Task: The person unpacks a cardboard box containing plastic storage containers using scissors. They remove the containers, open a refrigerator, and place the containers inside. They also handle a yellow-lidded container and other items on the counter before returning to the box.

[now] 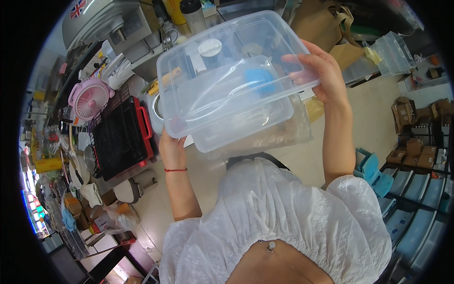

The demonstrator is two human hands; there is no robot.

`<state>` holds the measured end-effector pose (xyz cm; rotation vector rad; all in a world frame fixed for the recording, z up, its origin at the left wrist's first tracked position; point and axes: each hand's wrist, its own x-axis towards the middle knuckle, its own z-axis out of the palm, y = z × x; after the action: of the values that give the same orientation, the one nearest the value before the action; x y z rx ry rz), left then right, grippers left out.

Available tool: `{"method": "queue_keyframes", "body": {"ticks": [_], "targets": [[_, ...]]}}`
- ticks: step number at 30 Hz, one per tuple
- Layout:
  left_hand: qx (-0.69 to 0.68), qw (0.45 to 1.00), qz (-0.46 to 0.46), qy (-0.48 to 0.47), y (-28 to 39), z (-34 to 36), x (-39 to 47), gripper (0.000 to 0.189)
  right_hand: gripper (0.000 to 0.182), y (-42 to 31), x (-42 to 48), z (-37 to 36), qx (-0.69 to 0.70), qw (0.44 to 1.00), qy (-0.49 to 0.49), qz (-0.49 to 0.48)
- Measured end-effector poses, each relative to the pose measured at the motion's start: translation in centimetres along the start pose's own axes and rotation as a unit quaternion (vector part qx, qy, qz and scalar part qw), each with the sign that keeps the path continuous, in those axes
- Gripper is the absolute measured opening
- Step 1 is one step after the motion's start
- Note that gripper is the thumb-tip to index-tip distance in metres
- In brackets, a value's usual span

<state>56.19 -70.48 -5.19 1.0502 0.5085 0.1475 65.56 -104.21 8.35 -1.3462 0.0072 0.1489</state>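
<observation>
Both hands hold up a clear plastic lid or shallow container [220, 97], tilted in front of my chest. My right hand [326, 71] grips its right end, with fingertips showing through the plastic. At the near left corner is my left hand [172, 147], a red cord around the wrist; its fingers are partly hidden by the rim. Behind and below the held piece sits a second clear plastic container [244, 129]. A blue item [260, 80] shows blurred through the plastic; what it is I cannot tell. Crinkled clear plastic film [301, 124] lies beside the lower container.
To the left, a black grill plate [120, 142] with red handles and a pink fan [91, 101] stand on the counter. A large mixer [117, 25] and a tumbler [193, 16] are farther back. Brown paper bags [319, 28] stand behind my right hand; blue-lidded bins [415, 216] line the right.
</observation>
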Motion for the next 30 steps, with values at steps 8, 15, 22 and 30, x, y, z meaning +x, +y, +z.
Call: {"method": "queue_keyframes", "body": {"ticks": [8,15,22,30], "targets": [[0.475,0.872,0.117,0.008,-2.7,-0.2,1.5,0.028,0.050,6.2,-0.5,-6.2,0.371,0.912,-0.025,0.172],[0.551,0.805,0.219,-0.010,-2.1,0.2,2.7,0.039,0.039,12.3,-5.2,-9.1,0.444,0.885,-0.027,0.138],[0.346,0.937,-0.055,-0.008,-0.3,0.4,3.5,0.038,0.038,12.0,-3.7,-7.8,0.126,0.987,0.059,0.086],[-0.043,0.993,-0.030,-0.108,-3.0,0.8,0.5,0.042,0.034,17.4,0.1,-9.5,-0.030,0.987,0.084,0.137]]}}
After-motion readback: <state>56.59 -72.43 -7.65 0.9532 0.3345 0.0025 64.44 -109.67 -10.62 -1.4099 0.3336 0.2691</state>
